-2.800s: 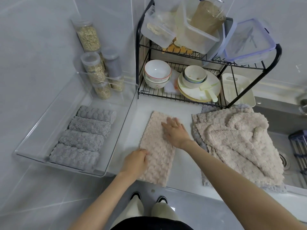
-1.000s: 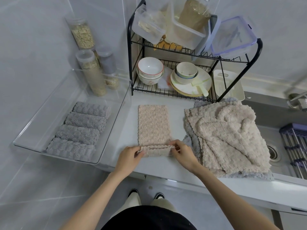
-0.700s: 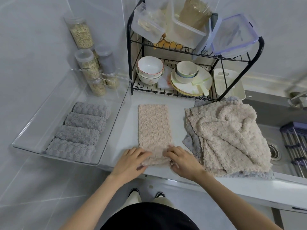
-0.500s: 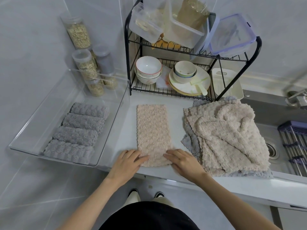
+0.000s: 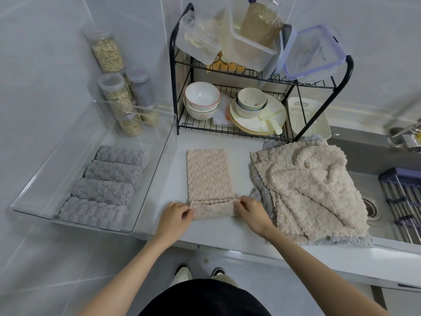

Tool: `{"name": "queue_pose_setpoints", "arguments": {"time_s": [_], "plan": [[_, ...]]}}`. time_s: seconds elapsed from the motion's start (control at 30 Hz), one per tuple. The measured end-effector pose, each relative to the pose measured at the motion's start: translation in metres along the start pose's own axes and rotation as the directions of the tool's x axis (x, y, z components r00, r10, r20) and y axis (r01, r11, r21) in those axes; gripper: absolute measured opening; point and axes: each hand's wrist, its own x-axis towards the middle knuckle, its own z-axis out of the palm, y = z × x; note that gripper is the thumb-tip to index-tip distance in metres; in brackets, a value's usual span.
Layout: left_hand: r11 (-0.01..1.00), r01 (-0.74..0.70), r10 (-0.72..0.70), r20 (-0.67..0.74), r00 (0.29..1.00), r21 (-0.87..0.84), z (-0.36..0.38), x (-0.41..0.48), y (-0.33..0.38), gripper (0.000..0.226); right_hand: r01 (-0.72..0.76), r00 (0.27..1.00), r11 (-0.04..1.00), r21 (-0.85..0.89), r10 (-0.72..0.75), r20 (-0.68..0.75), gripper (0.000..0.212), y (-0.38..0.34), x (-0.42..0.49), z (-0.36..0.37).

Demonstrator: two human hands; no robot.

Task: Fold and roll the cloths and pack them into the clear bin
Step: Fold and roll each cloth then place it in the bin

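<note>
Beige cloth strip (image 5: 208, 176) laid lengthwise from 6 toward 12 o'clock on counter (image 5: 239, 233), turned-up near end pinched by left hand (image 5: 175, 216) at 9, right hand (image 5: 250, 213) at 3.

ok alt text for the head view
The left hand and right hand pinch the near end of a folded beige cloth, turned over once. Four rolled grey cloths lie in the clear bin, loose cloths heaped at right.
</note>
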Motion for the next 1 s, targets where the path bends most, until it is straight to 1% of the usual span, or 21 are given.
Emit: {"name": "queue_pose_setpoints", "arguments": {"time_s": [0.1, 0.2, 0.27, 0.3, 0.33, 0.37, 0.4, 0.43, 0.47, 0.5, 0.53, 0.57, 0.6, 0.63, 0.67, 0.7, 0.77, 0.87, 0.93, 0.97, 1.0], "plan": [[0.996, 0.083, -0.083, -0.020, 0.996, 0.023, 0.005, 0.004, -0.004, 0.039, -0.116, 0.993, 0.993, -0.022, 0.115, -0.035, 0.028, -0.004, 0.009, 0.003], [0.992, 0.112, -0.110, -0.038, 0.993, 0.050, 0.006, 0.005, -0.004, 0.042, -0.169, 0.980, 0.985, -0.040, 0.164, -0.111, 0.023, -0.007, 0.010, 0.009], [0.991, 0.123, -0.121, -0.042, 0.992, 0.059, 0.006, 0.005, -0.003, 0.046, -0.187, 0.970, 0.978, -0.091, 0.169, -0.177, 0.020, -0.010, 0.009, 0.012], [0.990, 0.125, -0.122, -0.044, 0.992, 0.060, 0.006, 0.006, -0.003, 0.048, -0.159, 0.964, 0.976, -0.146, 0.122, -0.236, 0.016, -0.010, 0.008, 0.014], [0.990, 0.125, -0.123, -0.047, 0.991, 0.059, 0.006, 0.006, -0.002, 0.048, -0.080, 0.949, 0.971, -0.227, 0.004, -0.315, 0.012, -0.010, 0.007, 0.015], [0.990, 0.129, -0.126, -0.056, 0.990, 0.054, 0.007, 0.005, -0.001, 0.049, 0.033, 0.916, 0.944, -0.328, -0.159, -0.368, 0.011, -0.010, 0.006, 0.017], [0.990, 0.135, -0.132, -0.065, 0.989, 0.048, 0.007, 0.005, 0.001, 0.050, 0.172, 0.865, 0.898, -0.404, -0.334, -0.374, 0.015, -0.012, 0.005, 0.021], [0.989, 0.140, -0.136, -0.073, 0.988, 0.046, 0.007, 0.005, 0.002, 0.050, 0.320, 0.809, 0.839, -0.440, -0.484, -0.335, 0.023, -0.015, 0.003, 0.027], [0.988, 0.144, -0.140, -0.078, 0.987, 0.051, 0.007, 0.005, 0.004, 0.051, 0.452, 0.756, 0.767, -0.455, -0.600, -0.262, 0.032, -0.018, 0.001, 0.034], [0.987, 0.146, -0.141, -0.079, 0.987, 0.063, 0.007, 0.005, 0.004, 0.052, 0.544, 0.713, 0.690, -0.477, -0.680, -0.171, 0.042, -0.021, -0.003, 0.043], [0.985, 0.152, -0.146, -0.073, 0.987, 0.078, 0.006, 0.006, 0.004, 0.052, 0.597, 0.685, 0.616, -0.515, -0.725, -0.074, 0.051, -0.022, -0.007, 0.052], [0.984, 0.155, -0.149, -0.069, 0.986, 0.090, 0.006, 0.006, 0.004, 0.052, 0.621, 0.674, 0.555, -0.554, -0.738, 0.017, 0.056, -0.020, -0.009, 0.061], [0.982, 0.158, -0.152, -0.067, 0.986, 0.103, 0.006, 0.006, 0.006, 0.051, 0.620, 0.687, 0.520, -0.587, -0.721, 0.087, 0.060, -0.015, -0.011, 0.068], [0.980, 0.164, -0.158, -0.066, 0.985, 0.114, 0.004, 0.006, 0.007, 0.051, 0.598, 0.722, 0.524, -0.606, -0.680, 0.125, 0.067, -0.011, -0.012, 0.072], [0.977, 0.174, -0.167, -0.069, 0.984, 0.126, 0.003, 0.005, 0.010, 0.050, 0.568, 0.758, 0.541, -0.620, -0.637, 0.138, 0.072, -0.007, -0.013, 0.072], [0.975, 0.178, -0.168, -0.077, 0.983, 0.136, 0.002, 0.005, 0.012, 0.050, 0.542, 0.780, 0.553, -0.632, -0.611, 0.134, 0.072, -0.001, -0.012, 0.069], [0.972, 0.180, -0.167, -0.095, 0.981, 0.153, 0.001, 0.005, 0.016, 0.050, 0.524, 0.792, 0.564, -0.638, -0.597, 0.123, 0.062, 0.010, -0.009, 0.057], [0.968, 0.182, -0.165, -0.108, 0.980, 0.172, 0.000, 0.003, 0.017, 0.048, 0.497, 0.824, 0.574, -0.651, -0.547, 0.147, 0.056, 0.026, -0.004, 0.035], [0.962, 0.162, -0.142, -0.107, 0.984, 0.221, 0.001, 0.003, 0.017, 0.042, 0.482, 0.839, 0.575, -0.661, -0.520, 0.160, 0.053, 0.030, -0.002, 0.028], [0.957, 0.126, -0.095, -0.128, 0.987, 0.262, 0.001, 0.003, 0.018, 0.038, 0.478, 0.844, 0.576, -0.663, -0.509, 0.167, 0.052, 0.029, -0.002, 0.027], [0.949, 0.067, -0.017, -0.162, 0.987, 0.310, 0.001, 0.004, 0.020, 0.032, 0.471, 0.851, 0.580, -0.664, -0.497, 0.169, 0.052, 0.028, -0.002, 0.026]]}}
